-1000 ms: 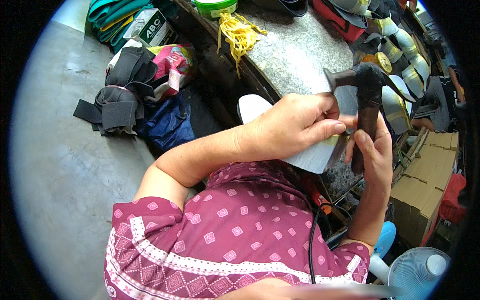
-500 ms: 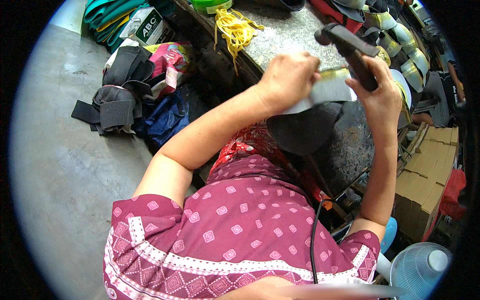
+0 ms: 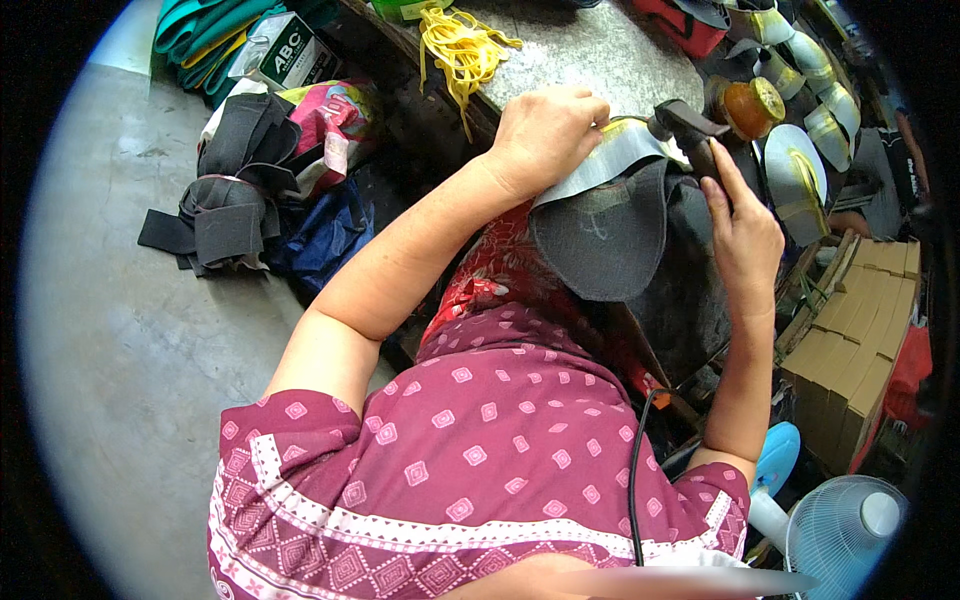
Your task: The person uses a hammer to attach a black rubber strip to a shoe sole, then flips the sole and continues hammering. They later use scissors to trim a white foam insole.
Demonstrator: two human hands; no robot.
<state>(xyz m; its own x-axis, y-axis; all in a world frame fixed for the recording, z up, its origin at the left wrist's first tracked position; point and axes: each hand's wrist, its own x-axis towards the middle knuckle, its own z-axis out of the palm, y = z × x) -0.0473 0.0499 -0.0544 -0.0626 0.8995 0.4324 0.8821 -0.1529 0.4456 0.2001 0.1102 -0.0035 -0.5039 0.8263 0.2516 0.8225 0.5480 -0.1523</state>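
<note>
My left hand is closed on the far-left end of a pale silver band with a yellowish edge. Joined to the band or lying against it is a dark grey fabric piece with a rounded end, like part of a shoe upper; I cannot tell how they connect. My right hand grips a hammer by its dark handle, with the forefinger stretched along it. The hammer's head is at the right end of the band; whether it touches is unclear. My left fingertips are partly hidden.
Yellow strips hang over the edge of the worn grey worktop. An amber jar and several pale curved pieces are at the right. Stacked cardboard and a fan stand nearer. Dark fabric strips lie left.
The hammer has come down and nearer to the band, its handle less raised. My left hand has shifted slightly left with the band, and the dark grey piece shows more fully.
</note>
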